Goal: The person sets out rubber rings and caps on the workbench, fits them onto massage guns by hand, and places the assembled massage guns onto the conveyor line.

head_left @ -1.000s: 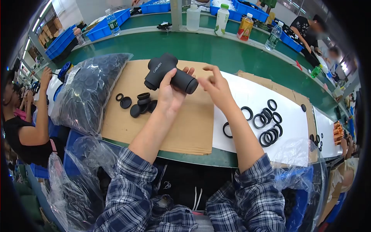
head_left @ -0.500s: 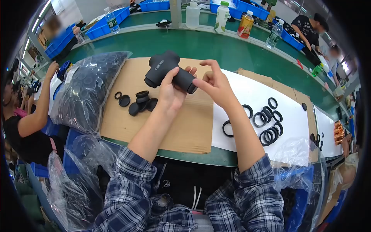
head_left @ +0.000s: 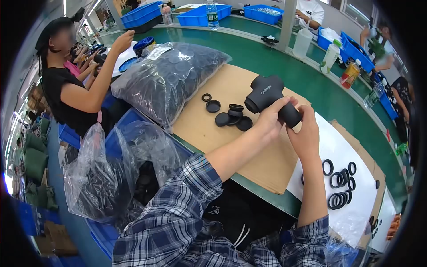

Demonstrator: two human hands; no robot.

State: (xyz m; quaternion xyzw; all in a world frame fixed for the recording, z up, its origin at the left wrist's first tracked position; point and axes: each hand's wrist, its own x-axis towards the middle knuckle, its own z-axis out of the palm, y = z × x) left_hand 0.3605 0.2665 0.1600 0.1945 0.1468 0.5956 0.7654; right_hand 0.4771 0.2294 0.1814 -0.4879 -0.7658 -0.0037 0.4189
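Note:
A black massage gun (head_left: 266, 91) with pale lettering on its body is held up over the cardboard sheet. My left hand (head_left: 269, 120) is closed round its handle from below. At the handle's lower end, the fingers and thumb of my right hand (head_left: 306, 133) grip the rim; part of the grip is hidden. Left of the hands lie several round black caps (head_left: 222, 119) in a loose group, with a small black ring (head_left: 207, 97) beside them. To the right, several black rings (head_left: 336, 180) rest on a white sheet.
A bulging clear bag of black parts (head_left: 171, 71) lies on the cardboard (head_left: 204, 131). Crumpled plastic (head_left: 100, 178) hangs over a blue crate at lower left. Bottles (head_left: 302, 43) line the far ledge. A co-worker (head_left: 75, 89) sits at the left.
My view has swung left, so the bench appears shifted right and the co-worker shows more fully. My right hand has closed on the handle's end, where its index finger was raised before.

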